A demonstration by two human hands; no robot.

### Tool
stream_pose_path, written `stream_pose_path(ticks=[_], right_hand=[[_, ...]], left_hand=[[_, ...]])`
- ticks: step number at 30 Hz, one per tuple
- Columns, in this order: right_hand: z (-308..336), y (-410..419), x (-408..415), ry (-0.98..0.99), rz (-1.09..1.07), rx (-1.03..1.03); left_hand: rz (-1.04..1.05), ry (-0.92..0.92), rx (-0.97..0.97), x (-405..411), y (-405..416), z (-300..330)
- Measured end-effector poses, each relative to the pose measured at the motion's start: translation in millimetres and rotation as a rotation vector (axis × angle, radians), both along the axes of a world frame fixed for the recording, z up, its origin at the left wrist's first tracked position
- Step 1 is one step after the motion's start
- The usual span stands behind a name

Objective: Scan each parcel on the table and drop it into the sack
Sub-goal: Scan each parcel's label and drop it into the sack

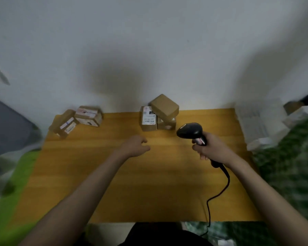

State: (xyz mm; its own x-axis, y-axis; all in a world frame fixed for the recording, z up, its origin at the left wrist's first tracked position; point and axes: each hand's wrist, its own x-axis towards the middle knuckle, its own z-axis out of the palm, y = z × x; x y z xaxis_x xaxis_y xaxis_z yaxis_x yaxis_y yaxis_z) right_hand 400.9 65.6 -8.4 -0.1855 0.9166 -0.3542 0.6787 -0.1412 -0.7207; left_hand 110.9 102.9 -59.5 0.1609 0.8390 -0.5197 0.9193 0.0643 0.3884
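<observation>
On the wooden table, a cluster of brown parcels stands at the far middle: one with a white label, a plain one tilted on top, and a small one beneath. Two more labelled parcels sit at the far left corner. My right hand grips a black barcode scanner, its head pointing left toward the cluster. My left hand hovers empty above the table, fingers loosely curled, just short of the labelled parcel. No sack can be told apart in the blur.
The scanner's black cable trails back over the table's near edge. White stacked material lies to the right of the table. Green floor or fabric flanks the left side, a grey surface beyond it. A white wall backs the table.
</observation>
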Motion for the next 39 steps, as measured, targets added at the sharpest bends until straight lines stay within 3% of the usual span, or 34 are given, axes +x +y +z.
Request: stream_pose_path(ticks=[9,12,16,20,24,28,32,35,39], right_hand=[[-43,90,-24,0.250,-0.417,-0.118],[-69,124,-38,0.366,-0.524,-0.186],[-99,156,-55,0.458,-0.598,-0.226],[-117,174,-68,0.495,-0.617,-0.232],[-119,168,-71,0.544,-0.672,-0.183],[-100,129,-61,0.607,-0.709,-0.131],[-79,86,-50,0.653,-0.734,-0.100],[-67,61,-45,0.661,-0.729,-0.081],[-54,36,-36,0.665,-0.682,-0.025]], left_hand=[[-0.049,-0.072,0.090,24,181,-28],[0.018,-0.081,0.152,29,224,-53],[0.156,-0.240,0.099,36,245,-88],[0.259,-0.344,0.050,34,235,-115],[0.298,-0.415,-0.053,35,204,-99],[0.474,-0.550,-0.075,23,161,-75],[0.679,-0.727,-0.226,16,117,-46],[0.712,-0.839,-0.308,15,84,-34],[0.747,-0.950,-0.275,17,43,-23]])
